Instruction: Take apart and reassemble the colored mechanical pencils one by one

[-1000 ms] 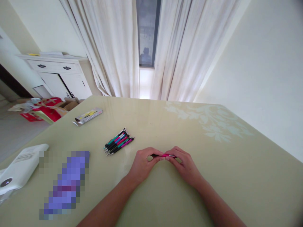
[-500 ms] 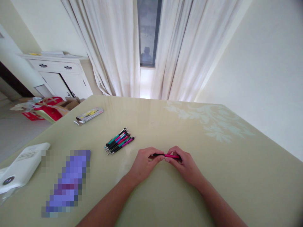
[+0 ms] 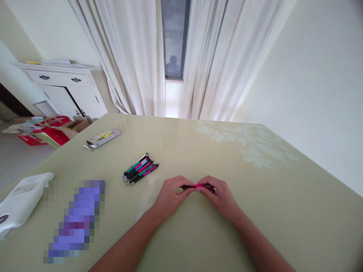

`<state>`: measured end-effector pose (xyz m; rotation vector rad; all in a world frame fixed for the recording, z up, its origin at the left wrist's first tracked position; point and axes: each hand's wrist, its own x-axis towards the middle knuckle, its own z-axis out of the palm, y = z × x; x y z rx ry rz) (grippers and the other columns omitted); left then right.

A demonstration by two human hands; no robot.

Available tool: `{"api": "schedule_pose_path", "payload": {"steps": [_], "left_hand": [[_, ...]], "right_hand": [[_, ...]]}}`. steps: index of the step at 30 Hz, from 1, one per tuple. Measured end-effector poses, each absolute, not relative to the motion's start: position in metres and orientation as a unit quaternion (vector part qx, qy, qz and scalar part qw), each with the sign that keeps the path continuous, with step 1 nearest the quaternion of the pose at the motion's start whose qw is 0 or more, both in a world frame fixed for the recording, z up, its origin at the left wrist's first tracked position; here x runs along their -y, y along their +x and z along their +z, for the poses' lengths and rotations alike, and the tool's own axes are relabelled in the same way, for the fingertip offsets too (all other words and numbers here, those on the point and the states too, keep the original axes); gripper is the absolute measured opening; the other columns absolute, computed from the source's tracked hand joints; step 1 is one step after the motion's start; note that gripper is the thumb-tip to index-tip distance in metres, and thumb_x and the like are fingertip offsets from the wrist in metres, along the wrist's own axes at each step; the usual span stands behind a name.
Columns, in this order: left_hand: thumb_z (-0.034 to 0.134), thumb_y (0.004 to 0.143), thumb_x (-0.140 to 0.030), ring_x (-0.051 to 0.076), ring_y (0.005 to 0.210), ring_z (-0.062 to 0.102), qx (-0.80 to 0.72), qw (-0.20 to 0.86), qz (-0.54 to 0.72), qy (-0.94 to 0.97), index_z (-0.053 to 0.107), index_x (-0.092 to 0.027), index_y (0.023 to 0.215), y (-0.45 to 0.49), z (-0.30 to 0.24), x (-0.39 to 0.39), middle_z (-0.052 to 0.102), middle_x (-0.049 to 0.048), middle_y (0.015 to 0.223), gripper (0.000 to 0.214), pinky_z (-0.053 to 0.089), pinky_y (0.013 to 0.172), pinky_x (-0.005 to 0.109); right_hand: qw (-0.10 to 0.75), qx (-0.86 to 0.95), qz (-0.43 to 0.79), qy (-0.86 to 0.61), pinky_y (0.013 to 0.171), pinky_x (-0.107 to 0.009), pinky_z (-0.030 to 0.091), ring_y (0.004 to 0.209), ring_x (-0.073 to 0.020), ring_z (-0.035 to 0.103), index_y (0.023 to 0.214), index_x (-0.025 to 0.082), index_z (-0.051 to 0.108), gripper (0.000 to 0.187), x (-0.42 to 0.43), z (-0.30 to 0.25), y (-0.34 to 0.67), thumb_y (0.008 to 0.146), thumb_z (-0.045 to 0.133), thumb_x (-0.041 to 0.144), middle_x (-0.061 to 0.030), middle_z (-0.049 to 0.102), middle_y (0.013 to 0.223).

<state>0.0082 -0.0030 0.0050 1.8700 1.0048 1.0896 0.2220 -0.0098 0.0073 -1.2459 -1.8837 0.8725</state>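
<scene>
A pink and black pen point(image 3: 200, 186) lies level between my two hands, just above the table. My left hand point(image 3: 172, 194) pinches its black end between thumb and fingers. On the pink part, close to the middle, my right hand point(image 3: 217, 194) has its thumb and fingers closed. The fingertips of both hands nearly meet, and parts of the pen are hidden behind them. To the left of my left hand, a bundle of several pens point(image 3: 141, 169) in black, teal, blue, pink and purple rests on the table, tips toward the lower left.
An opened pen box point(image 3: 103, 138) lies at the table's far left. Nearer are a blurred purple item point(image 3: 81, 215) and a white device point(image 3: 25, 196). The pale green table point(image 3: 181, 234) has a leaf pattern at far right. Beyond stand curtains point(image 3: 138, 56) and a white cabinet point(image 3: 70, 90).
My right hand has slid left along the pen, closer to my left hand. The whole view has shifted slightly, so things on the table sit a little further left.
</scene>
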Motion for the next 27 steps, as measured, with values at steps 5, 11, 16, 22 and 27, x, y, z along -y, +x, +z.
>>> {"api": "schedule_pose_path", "payload": {"steps": [5, 11, 16, 22, 27], "left_hand": [[0.072, 0.092, -0.026, 0.018, 0.086, 0.073, -0.369, 0.363, 0.434, 0.737, 0.081, -0.025, 0.097, 0.0096, 0.0030, 0.0030, 0.080, 0.0021, 0.094, 0.011, 0.056, 0.082, 0.028], [0.071, 0.091, -0.023, 0.018, 0.085, 0.073, -0.381, 0.366, 0.419, 0.738, 0.081, -0.025, 0.099, 0.0093, 0.0021, 0.0028, 0.080, 0.0020, 0.093, 0.012, 0.056, 0.080, 0.027], [0.071, 0.092, -0.025, 0.017, 0.085, 0.072, -0.367, 0.361, 0.423, 0.746, 0.081, -0.025, 0.097, 0.0087, 0.0033, 0.0034, 0.080, 0.0019, 0.093, 0.011, 0.055, 0.080, 0.027], [0.071, 0.090, -0.028, 0.019, 0.084, 0.073, -0.403, 0.378, 0.414, 0.724, 0.081, -0.025, 0.098, 0.0090, 0.0049, 0.0021, 0.080, 0.0029, 0.093, 0.013, 0.056, 0.079, 0.029], [0.072, 0.089, -0.024, 0.018, 0.086, 0.073, -0.398, 0.386, 0.414, 0.722, 0.081, -0.025, 0.097, 0.0094, 0.0037, -0.0009, 0.080, 0.0018, 0.093, 0.012, 0.055, 0.080, 0.028]], "right_hand": [[0.304, 0.746, 0.320, -0.499, 0.058, -0.025, 0.038, 0.062, -0.0152, 0.055, 0.081, 0.019, 0.072, 0.038, 0.0094, 0.0072, 0.2226, 0.102, 0.054, 0.045, 0.0001, 0.064, 0.066], [0.337, 0.699, 0.394, -0.492, 0.062, -0.024, 0.044, 0.073, -0.0169, 0.062, 0.093, 0.019, 0.066, 0.024, 0.0104, 0.0098, 0.2217, 0.092, 0.069, 0.043, -0.0007, 0.069, 0.079], [0.294, 0.727, 0.360, -0.507, 0.057, -0.025, 0.038, 0.058, -0.0141, 0.053, 0.077, 0.019, 0.068, 0.033, 0.0096, 0.0093, 0.2210, 0.099, 0.057, 0.041, 0.0010, 0.063, 0.062], [0.325, 0.716, 0.357, -0.504, 0.062, -0.026, 0.043, 0.070, -0.0173, 0.060, 0.090, 0.020, 0.069, 0.027, 0.0077, 0.0113, 0.2227, 0.095, 0.063, 0.046, -0.0014, 0.068, 0.076], [0.302, 0.726, 0.340, -0.516, 0.059, -0.025, 0.040, 0.061, -0.0153, 0.056, 0.084, 0.019, 0.069, 0.032, 0.0064, 0.0098, 0.2232, 0.100, 0.055, 0.044, 0.0013, 0.064, 0.066]]}}
